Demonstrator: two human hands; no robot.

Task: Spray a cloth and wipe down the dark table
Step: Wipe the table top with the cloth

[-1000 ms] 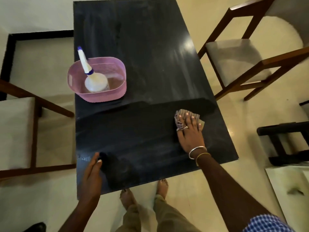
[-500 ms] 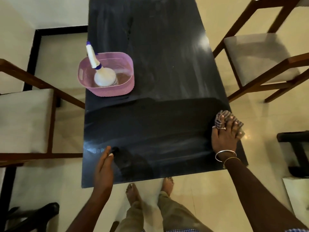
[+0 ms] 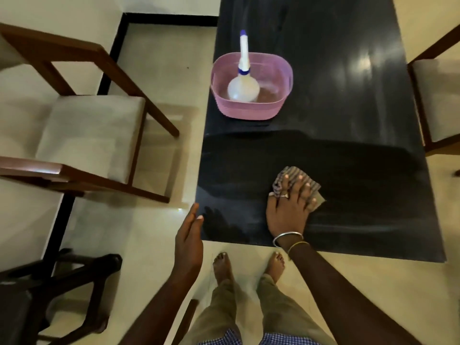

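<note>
The dark table [image 3: 348,115] runs away from me, glossy, with pale streaks on its far half. My right hand [image 3: 288,207] lies flat on a striped cloth [image 3: 286,173] near the table's front edge, fingers spread and pressing it onto the surface. My left hand [image 3: 189,235] hovers with straight fingers at the table's front left corner, holding nothing. A white spray bottle [image 3: 243,80] with a blue-tipped nozzle stands in a pink basket [image 3: 249,111] on the left side of the table, beyond both hands.
A wooden chair with a pale cushion [image 3: 87,135] stands left of the table. Another chair [image 3: 433,100] stands at the right edge. A dark stool frame [image 3: 62,275] sits at the lower left. My bare feet [image 3: 224,267] stand at the table's front edge.
My right hand slid the cloth from the table's right edge back toward the middle. My left hand has come off the front left of the table and now hovers at its corner.
</note>
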